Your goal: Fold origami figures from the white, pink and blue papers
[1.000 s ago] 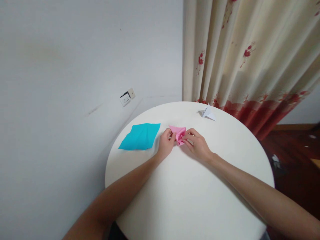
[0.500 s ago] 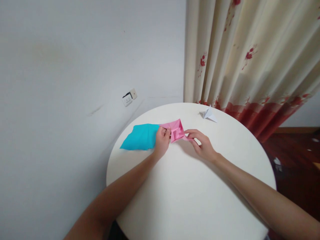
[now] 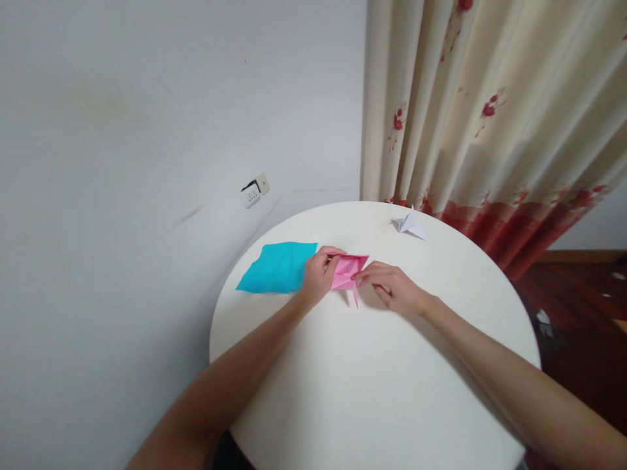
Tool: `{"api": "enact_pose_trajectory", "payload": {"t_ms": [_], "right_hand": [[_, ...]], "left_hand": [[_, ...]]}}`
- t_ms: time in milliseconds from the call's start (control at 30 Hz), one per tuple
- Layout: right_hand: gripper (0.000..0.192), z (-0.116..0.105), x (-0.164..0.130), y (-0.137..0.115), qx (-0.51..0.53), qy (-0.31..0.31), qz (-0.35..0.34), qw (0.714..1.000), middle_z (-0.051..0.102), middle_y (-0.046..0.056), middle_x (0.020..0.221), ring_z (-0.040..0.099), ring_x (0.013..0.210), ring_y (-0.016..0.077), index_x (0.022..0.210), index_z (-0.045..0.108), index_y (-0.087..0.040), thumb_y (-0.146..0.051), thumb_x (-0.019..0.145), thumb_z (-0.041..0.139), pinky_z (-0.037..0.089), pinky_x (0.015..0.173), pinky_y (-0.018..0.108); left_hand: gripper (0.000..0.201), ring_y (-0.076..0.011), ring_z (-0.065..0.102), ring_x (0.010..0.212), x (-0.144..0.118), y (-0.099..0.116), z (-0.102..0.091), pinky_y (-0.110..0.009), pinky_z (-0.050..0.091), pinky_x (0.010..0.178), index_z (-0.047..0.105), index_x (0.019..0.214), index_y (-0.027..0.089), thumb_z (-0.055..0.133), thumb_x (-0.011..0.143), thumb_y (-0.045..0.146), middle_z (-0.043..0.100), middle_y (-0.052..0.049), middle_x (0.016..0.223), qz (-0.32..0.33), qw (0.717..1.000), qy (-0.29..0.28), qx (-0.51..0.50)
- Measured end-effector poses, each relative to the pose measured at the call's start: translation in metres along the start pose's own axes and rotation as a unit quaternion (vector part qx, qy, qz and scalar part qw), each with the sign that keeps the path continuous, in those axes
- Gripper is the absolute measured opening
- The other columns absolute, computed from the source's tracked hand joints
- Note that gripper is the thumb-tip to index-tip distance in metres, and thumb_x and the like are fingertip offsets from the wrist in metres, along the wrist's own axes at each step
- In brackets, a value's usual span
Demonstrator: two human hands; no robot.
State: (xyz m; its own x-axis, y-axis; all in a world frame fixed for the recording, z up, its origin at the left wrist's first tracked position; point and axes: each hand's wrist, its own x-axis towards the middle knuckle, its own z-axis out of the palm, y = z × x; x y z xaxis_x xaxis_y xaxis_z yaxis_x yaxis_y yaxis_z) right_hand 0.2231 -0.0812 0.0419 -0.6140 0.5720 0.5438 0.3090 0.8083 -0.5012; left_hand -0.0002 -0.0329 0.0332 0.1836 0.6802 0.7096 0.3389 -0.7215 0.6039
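Observation:
A pink piece of folded paper (image 3: 345, 269) is held just above the white round table, with an open pocket-like fold and a thin pointed strip hanging from its lower edge. My left hand (image 3: 319, 273) is closed on its left side, thumb in front and fingers behind. From the right, my right hand (image 3: 392, 287) pinches the paper's right edge by the fold with its fingertips; the thumb is partly hidden. Beside my left hand lies a flat, creased sheet of turquoise paper (image 3: 275, 267), its right end partly covered by that hand.
A white folded-paper figure (image 3: 409, 224) stands near the far edge of the white table (image 3: 372, 372). A wall with a power socket (image 3: 251, 194) borders the left side. Cream curtains (image 3: 441, 117) with red flowers hang behind the table.
The pink paper has turned and tipped lower, and its thin strip now points down instead of right. My right hand has moved slightly left, from the strip to the paper's edge.

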Motion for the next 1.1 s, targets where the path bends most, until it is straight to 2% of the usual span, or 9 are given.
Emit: {"api": "enact_pose_trajectory", "payload": {"t_ms": [133, 233, 300, 367, 467, 633, 833, 967, 1100], "right_hand": [[0.022, 0.014, 0.002, 0.0, 0.046, 0.111, 0.127, 0.985, 0.071, 0.005, 0.089, 0.063, 0.083, 0.0192, 0.083, 0.07, -0.02, -0.015, 0.084, 0.049, 0.048, 0.078, 0.033], [0.013, 0.03, 0.008, -0.003, 0.064, 0.221, 0.232, 0.945, 0.064, 0.002, 0.072, 0.055, 0.067, 0.0156, 0.07, 0.061, -0.019, -0.027, 0.081, 0.06, 0.042, 0.063, 0.028], [0.017, 0.037, 0.014, -0.007, 0.119, 0.271, 0.272, 0.916, 0.06, 0.0, 0.071, 0.052, 0.065, 0.0143, 0.072, 0.056, -0.019, -0.032, 0.075, 0.067, 0.041, 0.062, 0.027], [0.022, 0.041, 0.018, -0.009, 0.216, 0.273, 0.319, 0.881, 0.062, 0.001, 0.076, 0.054, 0.069, 0.0152, 0.078, 0.057, -0.019, -0.038, 0.074, 0.067, 0.042, 0.063, 0.028], [0.029, 0.043, 0.02, -0.011, 0.367, 0.208, 0.379, 0.824, 0.066, 0.005, 0.084, 0.058, 0.074, 0.017, 0.087, 0.061, -0.017, -0.044, 0.078, 0.063, 0.043, 0.063, 0.028], [0.017, 0.047, 0.017, -0.009, 0.487, 0.158, 0.389, 0.765, 0.065, 0.005, 0.074, 0.057, 0.067, 0.0154, 0.076, 0.062, -0.015, -0.025, 0.066, 0.071, 0.043, 0.061, 0.027], [0.024, 0.043, 0.014, -0.011, 0.519, 0.122, 0.365, 0.764, 0.065, 0.001, 0.073, 0.057, 0.066, 0.0143, 0.079, 0.063, -0.016, -0.017, 0.058, 0.076, 0.044, 0.063, 0.026], [0.022, 0.043, 0.013, -0.007, 0.484, 0.13, 0.391, 0.772, 0.066, 0.003, 0.071, 0.055, 0.063, 0.0128, 0.075, 0.065, -0.014, -0.029, 0.064, 0.077, 0.041, 0.061, 0.026], [0.03, 0.047, 0.012, 0.001, 0.442, 0.178, 0.407, 0.78, 0.061, 0.002, 0.06, 0.046, 0.054, 0.0105, 0.066, 0.064, -0.014, -0.041, 0.07, 0.073, 0.034, 0.054, 0.025]], "left_hand": [[0.017, -0.0171, 0.067, 0.093, -0.003, 0.003, 0.002, -0.029, 0.051, 0.085, 0.066, 0.097, 0.021, 0.051, 0.091, 0.016, 0.072, -0.004, 0.095, 0.023, 0.999, -0.03, 0.006], [0.016, -0.0175, 0.066, 0.095, -0.005, 0.003, 0.005, -0.03, 0.051, 0.084, 0.066, 0.099, 0.021, 0.051, 0.092, 0.019, 0.072, -0.005, 0.097, 0.02, 0.999, -0.026, 0.014], [0.016, -0.0175, 0.066, 0.095, -0.006, 0.004, 0.006, -0.029, 0.052, 0.082, 0.066, 0.099, 0.021, 0.051, 0.094, 0.021, 0.071, -0.006, 0.097, 0.008, 1.0, -0.011, 0.023], [0.016, -0.0173, 0.066, 0.095, -0.006, 0.005, 0.007, -0.028, 0.052, 0.08, 0.065, 0.099, 0.021, 0.051, 0.094, 0.022, 0.071, -0.006, 0.098, 0.002, 1.0, 0.003, 0.03], [0.016, -0.0171, 0.066, 0.095, -0.007, 0.009, 0.008, -0.027, 0.052, 0.078, 0.065, 0.099, 0.022, 0.051, 0.094, 0.024, 0.071, -0.006, 0.1, 0.009, 1.0, 0.004, 0.018], [0.015, -0.0176, 0.066, 0.095, -0.009, 0.015, 0.012, -0.027, 0.052, 0.077, 0.066, 0.096, 0.022, 0.053, 0.093, 0.029, 0.07, -0.006, 0.099, -0.029, 0.999, -0.027, -0.021], [0.015, -0.0158, 0.064, 0.079, -0.013, 0.001, 0.021, -0.024, 0.049, 0.07, 0.057, 0.094, 0.02, 0.055, 0.093, 0.036, 0.066, -0.003, 0.085, -0.113, 0.991, 0.009, -0.064], [0.02, -0.0149, 0.063, 0.076, -0.012, -0.007, 0.025, -0.024, 0.049, 0.069, 0.055, 0.096, 0.02, 0.054, 0.093, 0.04, 0.064, -0.002, 0.085, -0.148, 0.982, 0.008, -0.117], [0.024, -0.0147, 0.064, 0.077, -0.011, -0.003, 0.028, -0.023, 0.049, 0.065, 0.055, 0.096, 0.02, 0.06, 0.088, 0.042, 0.066, -0.003, 0.087, -0.168, 0.973, -0.011, -0.158]]}}
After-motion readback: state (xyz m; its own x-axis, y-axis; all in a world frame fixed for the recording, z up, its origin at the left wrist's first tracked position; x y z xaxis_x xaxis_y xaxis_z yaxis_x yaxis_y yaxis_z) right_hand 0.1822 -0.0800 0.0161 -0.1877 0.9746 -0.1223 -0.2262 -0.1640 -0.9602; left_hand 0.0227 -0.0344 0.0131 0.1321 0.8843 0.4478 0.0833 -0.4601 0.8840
